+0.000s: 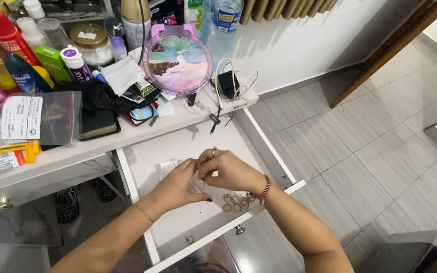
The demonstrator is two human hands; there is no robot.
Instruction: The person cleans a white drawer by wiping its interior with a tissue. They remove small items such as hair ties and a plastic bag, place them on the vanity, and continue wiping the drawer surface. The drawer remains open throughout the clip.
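— Drawer (142, 202), front edge?
— Loose rings (234, 202), gold, beside the right wrist.
— Hands?
— Left hand (180, 184) and right hand (228, 169) meet mid-drawer, fingertips pinched shut on a small item (198, 178); too small to identify.
— Further back?
— Tabletop (51, 162): round pink mirror (178, 61) and charger (227, 82) at its right corner, bottles (6, 35) at the far-left edge.

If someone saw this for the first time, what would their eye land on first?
Probably the round pink mirror upright on the cluttered dresser top. Next, the left hand and right hand meeting over the open white drawer, pinching something tiny, with small gold rings lying beside them.
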